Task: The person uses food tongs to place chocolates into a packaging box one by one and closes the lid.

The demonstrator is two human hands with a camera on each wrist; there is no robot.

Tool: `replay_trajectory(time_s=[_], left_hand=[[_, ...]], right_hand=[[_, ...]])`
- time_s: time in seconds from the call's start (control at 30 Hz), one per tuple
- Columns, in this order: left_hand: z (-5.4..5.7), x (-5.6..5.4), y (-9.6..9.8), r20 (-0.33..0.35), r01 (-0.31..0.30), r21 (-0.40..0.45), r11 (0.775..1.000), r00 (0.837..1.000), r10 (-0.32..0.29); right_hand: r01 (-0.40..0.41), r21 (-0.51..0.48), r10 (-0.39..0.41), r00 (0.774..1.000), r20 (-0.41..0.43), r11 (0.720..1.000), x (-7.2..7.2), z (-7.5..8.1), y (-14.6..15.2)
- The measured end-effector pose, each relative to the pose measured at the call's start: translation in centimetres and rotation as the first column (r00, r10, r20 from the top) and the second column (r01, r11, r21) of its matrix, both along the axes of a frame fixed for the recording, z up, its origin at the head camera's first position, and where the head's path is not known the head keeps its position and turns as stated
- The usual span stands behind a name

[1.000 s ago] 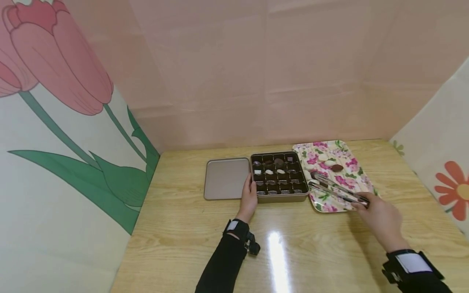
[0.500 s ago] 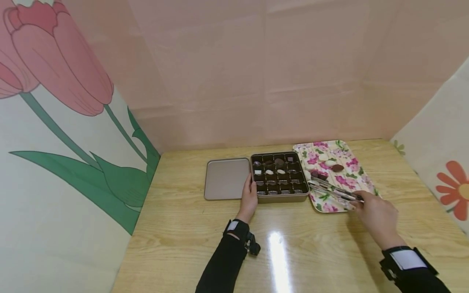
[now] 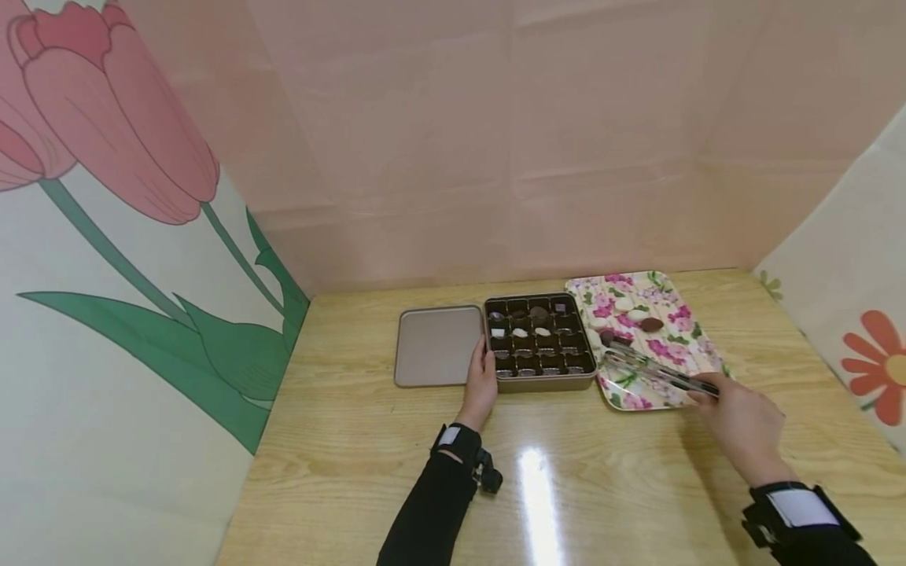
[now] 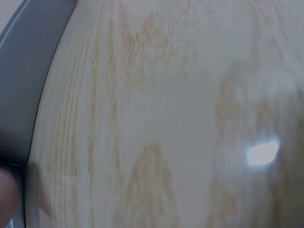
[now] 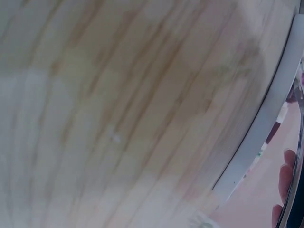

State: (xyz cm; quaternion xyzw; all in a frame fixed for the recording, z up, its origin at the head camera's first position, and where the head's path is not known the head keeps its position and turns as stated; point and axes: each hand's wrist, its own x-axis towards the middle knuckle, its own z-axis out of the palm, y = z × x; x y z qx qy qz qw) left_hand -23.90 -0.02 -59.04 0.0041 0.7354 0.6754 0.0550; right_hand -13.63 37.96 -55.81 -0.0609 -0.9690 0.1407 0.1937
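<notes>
In the head view, my left hand (image 3: 481, 386) rests at the front left corner of an open chocolate box (image 3: 545, 385), its fingers laid straight along the side. Dark dividers split the box into small compartments; dark and white chocolates sit in the back two rows. My right hand (image 3: 746, 422) grips metal tongs (image 3: 665, 375) by their handle end. The tong tips hang over the left part of a floral tray (image 3: 640, 403), beside dark chocolates (image 3: 617, 340) and white ones. Whether the tips pinch a piece, I cannot tell.
A flat metal lid (image 3: 437, 346) lies against the box's left side. On the tray, a brown oval chocolate (image 3: 651, 324) and several white pieces (image 3: 637, 314) lie farther back. The wooden table (image 3: 354, 464) ends at a pink backdrop (image 3: 425, 157).
The tongs' arms have drawn closer together since a second ago. In the last half second, my right hand has shifted slightly right with the tongs. My left hand and the box stay put.
</notes>
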Motion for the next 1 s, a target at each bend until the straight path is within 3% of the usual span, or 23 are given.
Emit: replay_trajectory(time_s=[0.3, 0.53, 0.63, 1.0], left_hand=[[-0.2, -0.4, -0.1, -0.025, -0.006, -0.008, 1.000, 1.000, 0.006], [-0.4, -0.5, -0.2, -0.053, -0.007, -0.027, 1.000, 0.999, 0.005], [-0.4, -0.4, -0.2, -0.051, -0.009, -0.022, 1.000, 0.999, 0.008], [-0.1, -0.1, 0.0, -0.032, -0.001, -0.033, 0.999, 0.999, 0.000]], right_hand=[[0.017, -0.051, -0.016, 1.000, 0.017, 0.999, -0.8, 1.5, -0.3], [-0.016, -0.064, 0.012, 0.998, -0.058, 0.998, -3.4, 3.3, -2.7], [-0.038, -0.077, 0.035, 0.998, -0.047, 0.996, -4.5, 3.8, -3.8], [-0.053, -0.054, 0.051, 0.998, -0.025, 0.997, -6.5, 3.9, -5.6]])
